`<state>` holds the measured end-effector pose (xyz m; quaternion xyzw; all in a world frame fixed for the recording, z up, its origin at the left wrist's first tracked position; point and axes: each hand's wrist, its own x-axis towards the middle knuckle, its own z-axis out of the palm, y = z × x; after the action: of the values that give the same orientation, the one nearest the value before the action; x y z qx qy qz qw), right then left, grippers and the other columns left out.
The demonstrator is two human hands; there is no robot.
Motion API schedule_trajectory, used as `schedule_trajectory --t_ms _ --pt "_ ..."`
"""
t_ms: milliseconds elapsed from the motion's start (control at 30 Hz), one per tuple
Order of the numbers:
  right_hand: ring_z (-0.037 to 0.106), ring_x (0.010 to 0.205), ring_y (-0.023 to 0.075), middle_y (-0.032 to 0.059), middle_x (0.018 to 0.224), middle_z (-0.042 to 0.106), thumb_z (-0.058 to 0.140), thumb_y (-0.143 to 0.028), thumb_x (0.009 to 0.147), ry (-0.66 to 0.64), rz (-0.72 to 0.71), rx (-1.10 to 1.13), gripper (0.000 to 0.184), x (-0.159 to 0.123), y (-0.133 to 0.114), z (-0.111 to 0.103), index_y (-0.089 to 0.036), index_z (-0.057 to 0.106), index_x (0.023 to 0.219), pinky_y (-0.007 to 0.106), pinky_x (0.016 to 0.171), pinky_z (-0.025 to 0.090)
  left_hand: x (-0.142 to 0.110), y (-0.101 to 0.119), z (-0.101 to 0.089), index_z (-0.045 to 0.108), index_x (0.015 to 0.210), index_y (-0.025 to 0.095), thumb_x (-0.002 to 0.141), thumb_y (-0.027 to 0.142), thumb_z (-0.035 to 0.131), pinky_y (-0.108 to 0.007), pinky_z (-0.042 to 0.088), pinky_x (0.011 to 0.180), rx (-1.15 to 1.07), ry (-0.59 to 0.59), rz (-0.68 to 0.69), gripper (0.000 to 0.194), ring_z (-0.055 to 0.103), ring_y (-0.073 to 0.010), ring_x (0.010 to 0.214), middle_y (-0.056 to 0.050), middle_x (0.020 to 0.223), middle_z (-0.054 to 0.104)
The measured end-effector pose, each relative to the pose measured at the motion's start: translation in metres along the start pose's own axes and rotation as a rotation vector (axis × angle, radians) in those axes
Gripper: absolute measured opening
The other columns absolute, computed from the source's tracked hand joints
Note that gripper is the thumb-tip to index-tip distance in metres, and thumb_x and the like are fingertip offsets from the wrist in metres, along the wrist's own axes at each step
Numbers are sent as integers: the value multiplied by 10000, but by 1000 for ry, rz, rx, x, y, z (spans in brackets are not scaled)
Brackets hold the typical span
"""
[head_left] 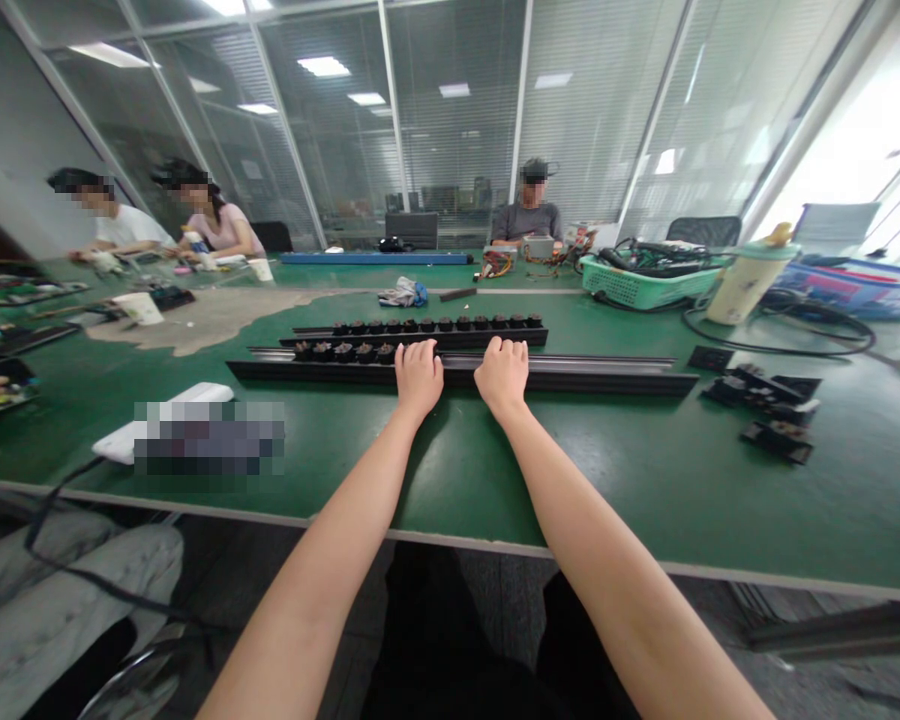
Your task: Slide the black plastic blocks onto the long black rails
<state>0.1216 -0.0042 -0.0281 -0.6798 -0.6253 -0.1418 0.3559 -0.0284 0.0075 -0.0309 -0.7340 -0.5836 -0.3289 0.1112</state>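
- The left hand [418, 378] and the right hand [502, 375] are laid palm-down on a long black aluminium rail [607, 378], side by side near its middle; neither is clenched, and whether the fingers hook its far edge cannot be told from this view
- The step in hand is judged to be the steadying or taking up of this rail, as both hands are placed on it and no tool is held
- Any lift of the rail would be judged to call for the fingers being closed around it at two well-spaced points, since its length is considerable
- The rail is set across a green-topped workbench [645, 480], with a second black rail [487, 338] lying just behind it
- A row of small black ribbed blocks [435, 323] is lined up along the second rail, and a shorter row of similar blocks [343, 351] sits just left of the left hand; their exact kind cannot be told
- The metal of the rails is given a dull matte look, with a paler strip showing along their upper edges
- Loose black brackets [776, 440] are scattered to the right of the rail
- A mint-green plastic basket [649, 282] packed with dark cables is placed farther off, beside a cream plastic bottle [746, 285]
- Seated co-workers [529, 205] are seen at the far end of the bench
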Motion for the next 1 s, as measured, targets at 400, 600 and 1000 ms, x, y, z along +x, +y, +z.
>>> schedule_trajectory --t_ms 400,600,1000 --pt "554 1110 345 239 1100 634 399 -56 920 9 41 -31 296 -1 5 -1 -102 651 1068 501 1030 419 0 1 -1 603 1352 196 1008 205 377 -492 237 1307 -7 -4 -4 412 566 -267 1361 -112 1395 684" --pt "536 1128 341 245 1186 603 418 -106 965 -65 98 -25 294 0 2 -9 -115 659 1133 462 950 457 0 1 0 600 1363 166 1019 206 373 -482 220 1313 0 -13 -6 414 556 -269 1373 -127 1410 674" --pt "516 1148 319 201 1207 622 437 -131 983 -179 113 -76 337 7 8 -20 -156 702 1189 428 972 356 1 0 2 600 1371 157 1022 200 382 -482 218 1311 4 -15 -7 414 557 -267 1371 -122 1412 675"
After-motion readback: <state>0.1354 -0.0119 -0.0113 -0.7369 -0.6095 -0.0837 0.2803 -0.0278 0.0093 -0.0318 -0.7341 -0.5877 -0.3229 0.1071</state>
